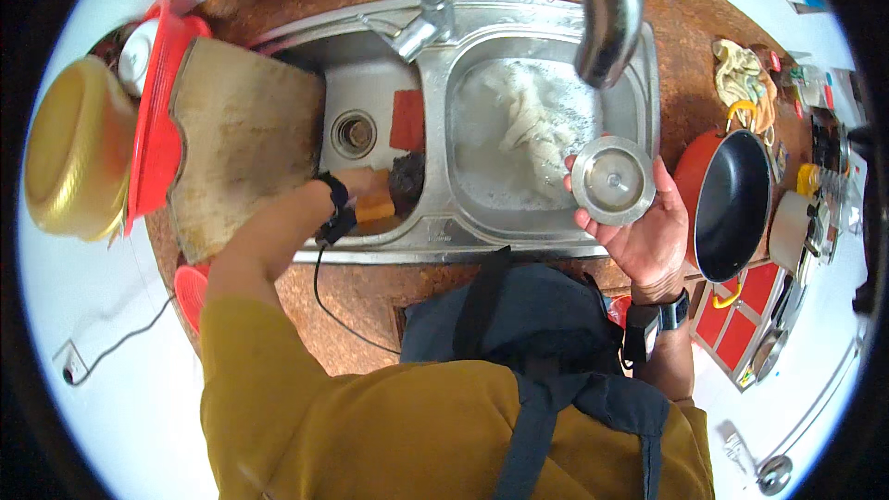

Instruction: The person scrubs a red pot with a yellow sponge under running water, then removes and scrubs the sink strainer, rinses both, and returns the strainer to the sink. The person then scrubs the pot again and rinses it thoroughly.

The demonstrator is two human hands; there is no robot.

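My right hand point(649, 239) holds a round metal lid or shallow dish point(613, 180) by its edge, above the right rim of the large sink basin. A pale cloth point(535, 125) lies in cloudy, sudsy water in that basin point(479, 173). My left hand point(358, 184) reaches into the smaller left basin point(382, 76), at an orange-yellow sponge or block point(375, 205); its fingers are blurred, so their grip cannot be made out. Beside it are a dark scouring pad point(406, 180) and a red pad point(408, 119), near the drain point(354, 133).
A wooden board point(250, 132) overlaps the left basin's side, with a red plastic basin point(156, 132) and a gold-coloured pot point(76, 146) beyond. The faucet point(608, 21) hangs over the large basin. A red pan point(733, 205) with yellow handles stands at the right, near a crumpled cloth point(743, 80).
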